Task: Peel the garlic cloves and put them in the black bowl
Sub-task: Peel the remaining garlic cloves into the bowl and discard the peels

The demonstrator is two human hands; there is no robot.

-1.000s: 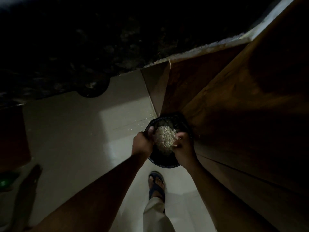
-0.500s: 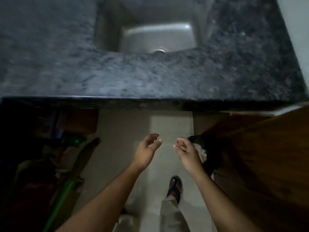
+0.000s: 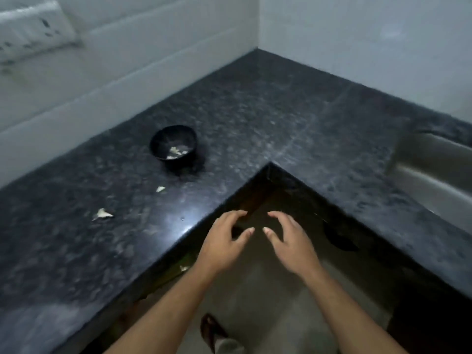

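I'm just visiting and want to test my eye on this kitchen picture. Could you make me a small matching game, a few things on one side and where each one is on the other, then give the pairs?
Things:
1. black bowl
2. sink
3. socket panel
4. left hand

Places:
A. on the white wall, top left
B. in front of the counter's inner corner, holding nothing
C. on the dark counter, with pale bits inside
D. set into the counter at the right edge

Pairs: 1-C, 2-D, 3-A, 4-B
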